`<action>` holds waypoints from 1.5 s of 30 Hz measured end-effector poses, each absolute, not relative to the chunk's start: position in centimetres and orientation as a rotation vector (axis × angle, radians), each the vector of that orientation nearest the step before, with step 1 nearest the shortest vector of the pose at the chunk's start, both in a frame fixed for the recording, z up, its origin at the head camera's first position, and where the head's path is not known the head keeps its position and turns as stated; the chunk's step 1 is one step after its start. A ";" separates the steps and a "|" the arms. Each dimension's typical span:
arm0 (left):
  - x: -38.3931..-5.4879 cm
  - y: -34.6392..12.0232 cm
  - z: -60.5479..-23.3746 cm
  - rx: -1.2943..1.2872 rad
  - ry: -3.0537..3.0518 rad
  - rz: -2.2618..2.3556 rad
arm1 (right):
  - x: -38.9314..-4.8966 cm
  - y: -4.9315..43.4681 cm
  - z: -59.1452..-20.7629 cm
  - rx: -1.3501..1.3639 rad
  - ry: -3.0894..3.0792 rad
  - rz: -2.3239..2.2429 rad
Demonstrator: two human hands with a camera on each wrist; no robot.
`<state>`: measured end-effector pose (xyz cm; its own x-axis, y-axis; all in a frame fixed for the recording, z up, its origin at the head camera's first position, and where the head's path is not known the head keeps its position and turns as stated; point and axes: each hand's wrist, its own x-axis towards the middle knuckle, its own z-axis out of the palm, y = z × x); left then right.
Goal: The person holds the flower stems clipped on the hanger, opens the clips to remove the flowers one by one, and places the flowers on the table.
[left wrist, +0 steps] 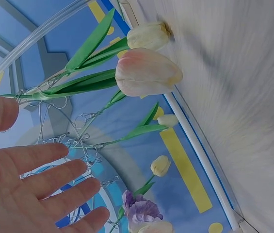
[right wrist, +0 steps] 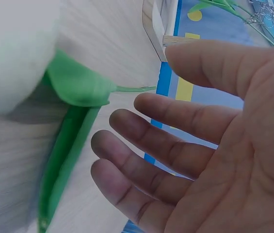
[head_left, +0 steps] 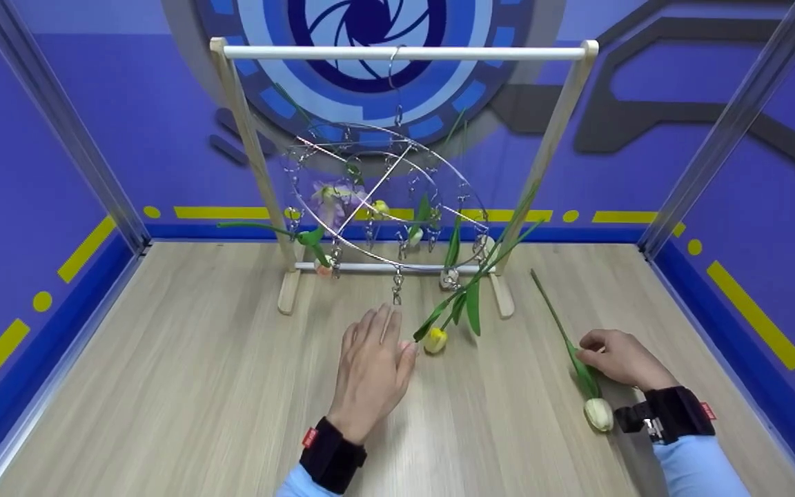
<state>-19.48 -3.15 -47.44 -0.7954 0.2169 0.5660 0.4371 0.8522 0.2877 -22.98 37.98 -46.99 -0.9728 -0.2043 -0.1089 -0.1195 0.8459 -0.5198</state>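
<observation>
My right hand (head_left: 622, 359) is beside a white tulip (head_left: 599, 414) lying on the tabletop at the right. In the right wrist view the fingers of this hand (right wrist: 195, 145) are loosely bent, with a visible gap to the tulip's green leaf (right wrist: 78, 87). My left hand (head_left: 373, 366) is held out in front of the hanging rack, fingers extended and nothing in them. Close to its thumb hangs a yellow tulip (head_left: 435, 340), head down. A round metal clip hanger (head_left: 370, 197) bears several flowers. The left wrist view shows a pinkish tulip (left wrist: 146, 73) and a purple flower (left wrist: 144, 211) hanging.
A wooden stand with a white top bar (head_left: 315, 52) carries the hanger by its hook. Its right foot (head_left: 501, 297) rests on the wooden tabletop (head_left: 183, 386). A bare clip (head_left: 397, 293) dangles just beyond my left fingertips. Blue printed walls (head_left: 45, 138) enclose the table.
</observation>
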 end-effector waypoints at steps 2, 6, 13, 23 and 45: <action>-19.5 -3.1 -47.4 -0.478 -2.498 -0.556 | -22.9 37.9 -47.0 -0.255 2.861 -0.791; -19.5 -3.1 -47.5 -0.482 -2.503 -0.557 | -22.8 37.5 -46.9 -0.265 2.862 -0.793; -19.5 -3.1 -47.5 -0.507 -2.485 -0.620 | -22.2 35.4 -46.2 -0.325 2.868 -0.884; -20.3 -3.9 -46.6 -0.544 -2.492 -0.899 | -22.1 31.4 -45.6 -0.410 2.953 -1.000; -20.5 -2.0 -43.3 -0.581 -2.443 -1.335 | -22.6 23.2 -45.5 -0.562 2.953 -1.508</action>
<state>-20.53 -1.97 -43.30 -0.8744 0.2060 0.4394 0.4810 0.4873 0.7288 -22.60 23.20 -45.53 -0.9203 -0.1915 0.3411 -0.3886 0.5476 -0.7410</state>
